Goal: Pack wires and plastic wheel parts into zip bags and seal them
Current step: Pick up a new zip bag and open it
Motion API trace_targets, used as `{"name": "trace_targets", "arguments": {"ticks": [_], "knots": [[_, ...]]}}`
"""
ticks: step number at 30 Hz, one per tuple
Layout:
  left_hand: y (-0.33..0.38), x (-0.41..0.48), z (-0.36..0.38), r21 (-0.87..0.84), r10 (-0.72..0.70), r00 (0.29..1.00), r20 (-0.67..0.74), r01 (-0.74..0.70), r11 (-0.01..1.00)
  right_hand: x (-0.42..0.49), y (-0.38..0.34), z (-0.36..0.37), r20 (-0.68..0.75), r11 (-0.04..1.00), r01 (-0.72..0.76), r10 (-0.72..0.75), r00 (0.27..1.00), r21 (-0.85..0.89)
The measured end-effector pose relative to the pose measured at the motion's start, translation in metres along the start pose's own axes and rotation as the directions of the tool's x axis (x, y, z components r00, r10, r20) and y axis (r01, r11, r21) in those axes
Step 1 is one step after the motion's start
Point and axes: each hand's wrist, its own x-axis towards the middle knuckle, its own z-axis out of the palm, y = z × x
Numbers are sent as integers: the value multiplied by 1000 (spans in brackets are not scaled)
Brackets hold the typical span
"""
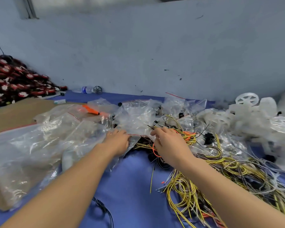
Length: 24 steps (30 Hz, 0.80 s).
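Many wires (220,175) on blue tabletop (130,186), pale scuffed wall (138,46) behind

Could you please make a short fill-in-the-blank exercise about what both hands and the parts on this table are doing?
1. Both hands hold the red-lined edge of one clear ____, the left hand on its left and the right hand on its right.
2. The pile of white plastic wheels lies on the ____ side of the table.
3. Most wires in the loose heap of wires are ____ in colour.
4. The table cover is ____.

Missing words: zip bag; right; yellow; blue
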Motion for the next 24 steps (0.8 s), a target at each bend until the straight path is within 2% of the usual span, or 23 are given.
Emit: {"name": "trace_targets", "arguments": {"ticks": [3, 5, 9, 12, 14, 16, 19, 20, 22, 23, 24], "knots": [[6, 3, 2, -34, -12, 997, -79, 10, 999, -8, 13, -9, -20, 1000, -8, 8, 1000, 9], [11, 1, -7, -67, -8, 979, -205, -6, 998, -13, 20, -16, -44, 999, -16, 17, 999, 36], [27, -8, -51, -193, -32, 884, -467, -67, 979, -26, 33, -34, -143, 990, -46, 65, 988, 132], [54, -22, -104, -257, -16, 816, -577, -163, 953, -37, 41, -52, -209, 948, -81, 150, 966, 307], [78, -34, -144, -278, -14, 734, -679, -239, 930, -43, 43, -67, -240, 886, -104, 233, 943, 451], [108, -50, -180, -341, -45, 631, -774, -357, 870, -53, 44, -86, -263, 801, -98, 306, 915, 590], [160, -82, -213, -391, -72, 476, -876, -616, 683, -69, 47, -115, -328, 649, -9, 396, 858, 761], [176, -93, -215, -352, -63, 418, -906, -664, 659, -74, 51, -123, -330, 564, 26, 444, 833, 825], [204, -106, -202, -254, -24, 336, -941, -660, 707, -85, 65, -137, -263, 315, 88, 571, 778, 945], [215, -109, -189, -232, -5, 335, -942, -642, 730, -92, 76, -141, -210, 195, 109, 638, 741, 975], [224, -109, -172, -244, 3, 363, -932, -631, 736, -99, 90, -143, -152, 89, 127, 710, 688, 988]]}}
